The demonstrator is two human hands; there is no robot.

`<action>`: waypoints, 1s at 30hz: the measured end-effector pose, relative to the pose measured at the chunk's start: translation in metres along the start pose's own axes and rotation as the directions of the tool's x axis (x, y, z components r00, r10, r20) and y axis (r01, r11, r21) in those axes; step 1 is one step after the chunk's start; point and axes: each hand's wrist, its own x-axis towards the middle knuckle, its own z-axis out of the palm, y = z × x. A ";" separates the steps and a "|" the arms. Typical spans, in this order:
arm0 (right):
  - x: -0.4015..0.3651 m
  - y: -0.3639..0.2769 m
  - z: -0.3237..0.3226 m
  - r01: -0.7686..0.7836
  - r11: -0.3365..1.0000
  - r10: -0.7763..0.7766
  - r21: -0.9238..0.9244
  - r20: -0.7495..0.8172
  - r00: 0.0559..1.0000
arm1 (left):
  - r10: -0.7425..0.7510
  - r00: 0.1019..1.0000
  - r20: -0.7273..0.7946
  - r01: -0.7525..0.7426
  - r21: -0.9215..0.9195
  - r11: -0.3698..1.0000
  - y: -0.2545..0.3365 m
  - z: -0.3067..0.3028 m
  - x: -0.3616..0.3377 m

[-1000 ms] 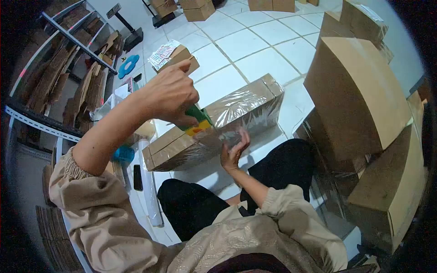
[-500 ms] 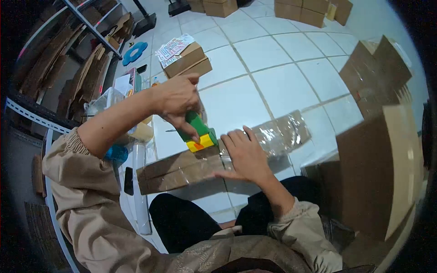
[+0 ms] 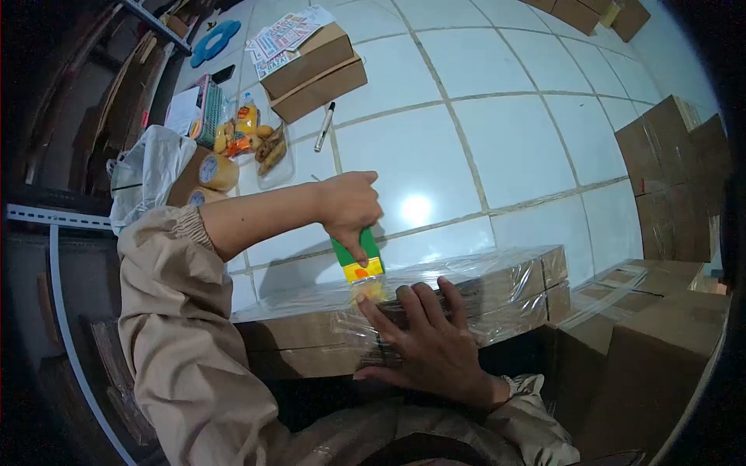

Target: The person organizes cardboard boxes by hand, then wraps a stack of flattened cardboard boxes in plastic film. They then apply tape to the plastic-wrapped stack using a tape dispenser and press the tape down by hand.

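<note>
My left hand (image 3: 350, 210) is closed around a green and yellow tape dispenser (image 3: 360, 255). The dispenser's yellow end meets the far upper edge of a long cardboard box (image 3: 299, 346), which lies across in front of my body. Clear, shiny plastic or tape covers much of the box's top and right part. My right hand (image 3: 431, 338) rests on the box with its fingers spread, its index fingertip close beside the dispenser's yellow end. Whether a strip of tape runs from the dispenser is hard to make out.
Brown tape rolls (image 3: 217, 172), a plastic tray with food (image 3: 273, 159) and a marker (image 3: 325, 126) lie on the tiled floor to the left. Beyond them sits a small carton (image 3: 320, 87) with printed sheets (image 3: 287, 39). Cardboard boxes (image 3: 668, 334) crowd the right side.
The long box has turned and sits nearer my body, its plastic-covered side now showing. My left hand has moved right and down with the dispenser. The head view has shifted too.
</note>
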 end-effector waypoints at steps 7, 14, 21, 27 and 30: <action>0.000 -0.010 0.003 -0.014 1.000 0.013 -0.013 -0.116 0.993 | -0.242 0.931 -0.274 0.342 0.421 0.840 -0.006 0.072 0.032; 0.054 -0.045 0.009 -0.060 0.998 0.054 0.029 0.192 0.980 | -0.654 0.649 -0.387 0.702 -0.025 0.712 0.046 0.015 -0.088; 0.091 -0.044 0.015 -0.161 0.984 0.081 0.078 0.607 0.790 | -0.753 0.354 -0.554 0.860 -0.124 0.495 0.161 0.010 -0.218; 0.039 -0.078 0.011 0.199 0.685 -0.086 0.701 -0.193 0.977 | -0.747 0.220 -0.628 0.778 -0.349 0.523 0.271 0.006 -0.252; -0.005 -0.110 0.026 0.086 0.097 -0.133 0.992 -0.072 0.989 | -0.721 0.253 -0.645 0.664 -0.427 0.614 0.307 -0.001 -0.257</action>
